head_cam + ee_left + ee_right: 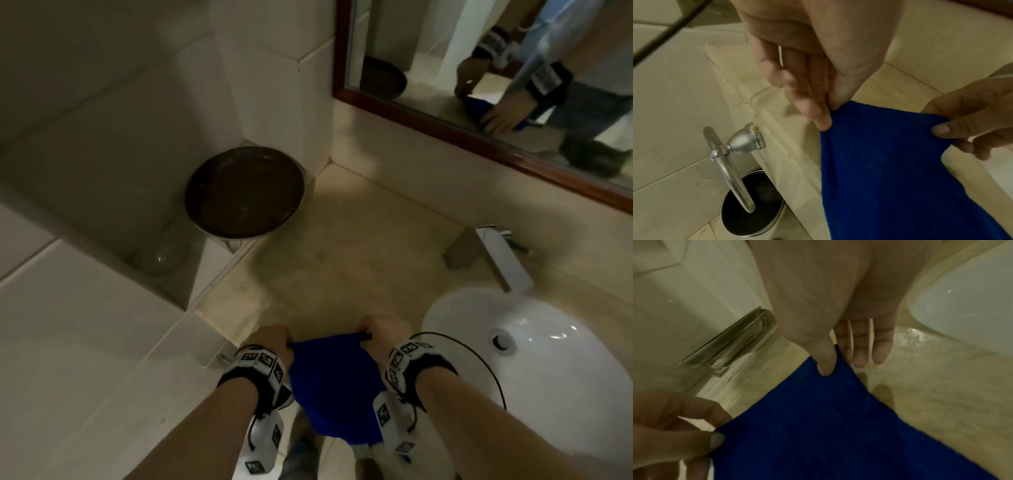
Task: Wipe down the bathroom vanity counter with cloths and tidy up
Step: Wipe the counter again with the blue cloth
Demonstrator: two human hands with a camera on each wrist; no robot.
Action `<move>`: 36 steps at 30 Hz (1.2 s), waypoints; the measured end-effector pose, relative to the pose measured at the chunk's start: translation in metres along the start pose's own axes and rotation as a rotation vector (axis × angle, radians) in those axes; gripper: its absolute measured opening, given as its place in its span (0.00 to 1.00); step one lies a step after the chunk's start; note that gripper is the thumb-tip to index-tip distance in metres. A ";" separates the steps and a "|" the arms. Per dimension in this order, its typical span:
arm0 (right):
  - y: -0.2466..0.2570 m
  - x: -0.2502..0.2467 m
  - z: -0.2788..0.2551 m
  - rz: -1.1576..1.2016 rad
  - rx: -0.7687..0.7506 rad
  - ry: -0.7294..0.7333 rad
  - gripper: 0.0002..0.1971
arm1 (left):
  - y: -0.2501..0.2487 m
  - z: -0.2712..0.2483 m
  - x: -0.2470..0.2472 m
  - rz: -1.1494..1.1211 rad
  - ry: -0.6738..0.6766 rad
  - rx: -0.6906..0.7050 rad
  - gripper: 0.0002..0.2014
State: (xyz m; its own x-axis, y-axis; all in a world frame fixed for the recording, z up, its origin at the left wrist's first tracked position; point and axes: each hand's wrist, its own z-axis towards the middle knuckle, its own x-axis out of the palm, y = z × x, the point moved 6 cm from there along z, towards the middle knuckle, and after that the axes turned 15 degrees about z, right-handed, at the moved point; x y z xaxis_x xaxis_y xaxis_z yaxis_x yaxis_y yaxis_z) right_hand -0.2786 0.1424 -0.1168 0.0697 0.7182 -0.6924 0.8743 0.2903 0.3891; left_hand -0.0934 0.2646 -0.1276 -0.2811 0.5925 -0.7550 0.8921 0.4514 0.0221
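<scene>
A blue cloth [334,380] hangs between both hands at the front edge of the beige vanity counter [342,246]. My left hand [274,339] pinches its left top corner between thumb and fingers. My right hand [380,330] pinches the right top corner with thumb and forefinger, its other fingers straight. In the left wrist view the blue cloth [885,170] drapes down over the counter's front edge, stretched between the left hand [824,113] and the right hand [953,129]. In the right wrist view the blue cloth [818,426] lies taut over the counter, with the right thumb [825,365] on it.
A dark round lidded bin [245,193] sits on a ledge at the back left. The white sink basin [534,363] and chrome faucet [493,253] are to the right. A wood-framed mirror [479,144] hangs behind. A chrome towel bar [731,165] sticks out below the counter's left end.
</scene>
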 end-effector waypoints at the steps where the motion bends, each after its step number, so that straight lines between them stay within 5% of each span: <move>1: 0.002 0.003 0.004 0.017 0.018 -0.010 0.14 | 0.003 0.009 -0.001 0.020 0.007 0.014 0.13; 15: -0.011 0.005 0.014 0.147 0.053 -0.187 0.08 | -0.021 0.042 -0.039 -0.053 -0.243 0.078 0.12; 20: -0.061 0.004 -0.015 0.409 0.340 -0.306 0.07 | -0.066 -0.002 -0.006 0.038 -0.310 0.217 0.26; 25: -0.107 0.007 -0.036 0.473 0.509 -0.372 0.09 | -0.101 -0.019 0.057 0.194 -0.326 0.213 0.37; 32: -0.144 0.046 -0.047 0.633 0.720 -0.433 0.10 | -0.108 -0.010 0.076 0.278 -0.350 0.143 0.41; 36: -0.148 0.050 -0.039 0.667 0.682 -0.401 0.14 | -0.115 -0.008 0.078 0.310 -0.343 0.170 0.41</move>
State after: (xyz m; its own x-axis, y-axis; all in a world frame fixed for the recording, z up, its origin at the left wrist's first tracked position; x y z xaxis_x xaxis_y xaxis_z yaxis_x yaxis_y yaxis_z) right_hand -0.4235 0.1599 -0.1854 0.6855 0.3021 -0.6624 0.6771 -0.5990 0.4275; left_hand -0.2210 0.2645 -0.1837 0.1142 0.4147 -0.9028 0.9684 0.1562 0.1942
